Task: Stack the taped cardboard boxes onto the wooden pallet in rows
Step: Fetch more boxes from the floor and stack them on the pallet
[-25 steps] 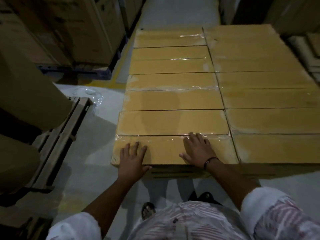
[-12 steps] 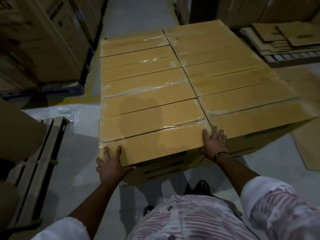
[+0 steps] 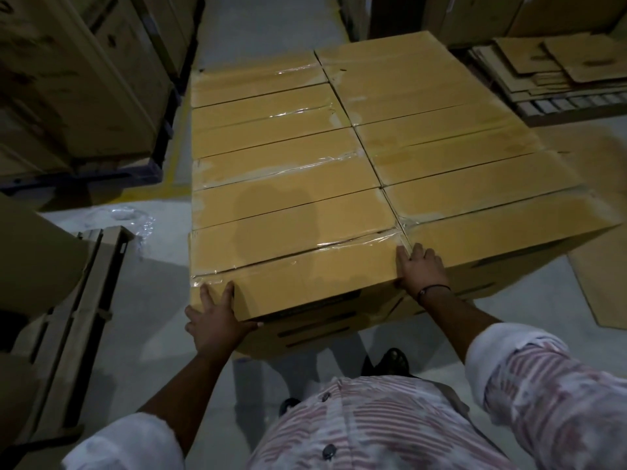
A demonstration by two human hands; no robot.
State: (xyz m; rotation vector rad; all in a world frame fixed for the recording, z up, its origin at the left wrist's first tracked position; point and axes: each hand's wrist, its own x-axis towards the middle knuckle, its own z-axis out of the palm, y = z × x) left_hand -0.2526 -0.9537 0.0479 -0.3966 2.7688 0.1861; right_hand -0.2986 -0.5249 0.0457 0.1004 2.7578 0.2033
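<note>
Far left, tall cartons (image 3: 68, 79) stand on a dark blue base (image 3: 101, 178). Nearer, an unloaded wooden pallet (image 3: 84, 300) lies on the grey floor (image 3: 152, 300), with crumpled clear film (image 3: 132, 215) just beyond it.

In the middle, taped boxes (image 3: 271, 144) lie in two columns, side by side and touching. What carries them is hidden. The nearest box (image 3: 305, 276) closes the left column on the top layer.

The person's left grip (image 3: 217, 320) clasps that box's near left corner, with fingers spread on the taped top and the thumb stretched along its lower front edge. The right grip (image 3: 422, 273), a dark band (image 3: 434, 288) at its wrist, wraps the near right corner, with fingers over the top by the seam between the columns.

Far right, flattened cardboard (image 3: 559, 69) is piled, and a flat sheet (image 3: 604, 266) lies on the floor.
</note>
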